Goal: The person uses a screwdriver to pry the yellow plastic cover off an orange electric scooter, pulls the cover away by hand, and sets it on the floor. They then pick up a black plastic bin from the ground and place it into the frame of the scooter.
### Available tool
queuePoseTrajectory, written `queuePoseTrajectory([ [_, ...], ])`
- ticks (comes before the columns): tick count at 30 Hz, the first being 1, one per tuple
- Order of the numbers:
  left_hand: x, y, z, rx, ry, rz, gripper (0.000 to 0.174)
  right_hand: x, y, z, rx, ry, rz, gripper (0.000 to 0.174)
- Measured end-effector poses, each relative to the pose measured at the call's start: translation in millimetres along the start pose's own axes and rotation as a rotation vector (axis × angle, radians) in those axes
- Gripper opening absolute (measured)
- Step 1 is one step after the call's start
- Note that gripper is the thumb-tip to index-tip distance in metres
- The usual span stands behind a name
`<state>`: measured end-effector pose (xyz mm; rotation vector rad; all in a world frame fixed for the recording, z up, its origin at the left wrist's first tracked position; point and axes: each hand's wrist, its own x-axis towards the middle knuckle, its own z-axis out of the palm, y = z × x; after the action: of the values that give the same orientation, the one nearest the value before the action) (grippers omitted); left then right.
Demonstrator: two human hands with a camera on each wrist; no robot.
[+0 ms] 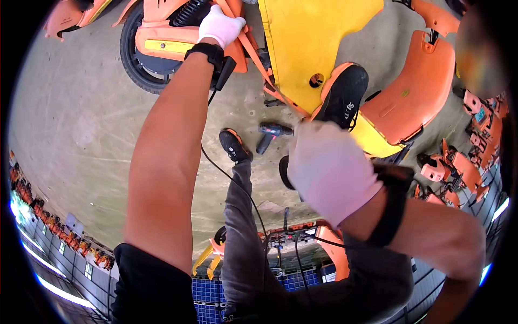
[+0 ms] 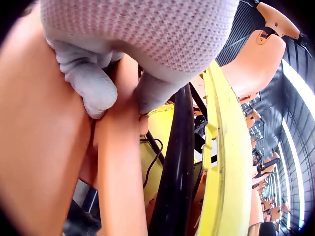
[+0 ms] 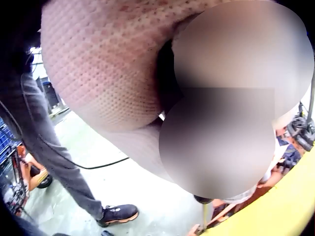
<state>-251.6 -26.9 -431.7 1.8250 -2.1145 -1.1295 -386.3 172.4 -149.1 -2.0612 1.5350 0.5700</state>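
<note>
My left hand [image 1: 221,27], in a pale knit glove, grips a narrow orange trim strip [image 2: 120,162] of a scooter. In the left wrist view its gloved fingertips [image 2: 93,91] lie on either side of that strip, beside a black tube [image 2: 176,162]. My right hand [image 1: 332,167], also gloved, is curled round a screwdriver whose handle is hidden in the fist. Its thin shaft [image 3: 204,216] points down past the edge of a large yellow panel [image 1: 302,48]. A black shoe [image 1: 345,94] is planted on that panel.
A cordless drill [image 1: 272,132] lies on the concrete floor between the feet. The scooter's wheel [image 1: 137,59] is at upper left, an orange-and-yellow body piece [image 1: 413,92] at right. A black cable [image 1: 237,183] runs across the legs. More orange scooters [image 1: 450,167] stand around.
</note>
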Motion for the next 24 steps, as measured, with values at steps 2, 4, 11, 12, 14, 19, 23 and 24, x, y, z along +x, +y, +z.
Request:
queuePoseTrajectory([
  [2, -1.6, 2.8, -2.3, -0.032, 0.019, -0.023, 0.046, -12.7, -16.1, 20.1, -0.01, 0.126, 0.107, 0.016],
  [4, -4.9, 5.2, -0.1, -0.027, 0.019, -0.033, 0.047, -8.7, -32.5, 21.0, -0.262, 0.019, 0.052, 0.02],
  [11, -0.2, 9.2, 0.9, 0.007, -0.023, -0.054, 0.053, 22.6, -71.6, 5.8, -0.51, -0.2, 0.036, 0.026],
  [12, -1.6, 3.6, 0.3, 0.027, -0.018, -0.043, 0.057, 26.1, -78.1, 3.0, -0.475, -0.207, 0.053, 0.026],
  [14, 0.4, -1.6, 3.0, 0.033, -0.026, -0.012, 0.059, 31.9, -90.2, 7.3, -0.523, -0.167, 0.08, 0.023],
  [19, -37.3, -10.2, -10.4, -0.324, -0.021, 0.008, 0.057, 63.4, -87.4, -24.2, 0.056, -0.215, 0.154, 0.018],
  [23, -166.7, 8.9, -71.8, -0.556, -0.145, -0.117, 0.052, 71.0, -93.2, -20.0, 0.116, 0.077, 0.346, 0.016],
  [24, -203.0, 8.9, -78.5, -0.659, -0.233, -0.201, 0.049, 71.1, -94.8, -13.6, 0.109, 0.074, 0.345, 0.016],
])
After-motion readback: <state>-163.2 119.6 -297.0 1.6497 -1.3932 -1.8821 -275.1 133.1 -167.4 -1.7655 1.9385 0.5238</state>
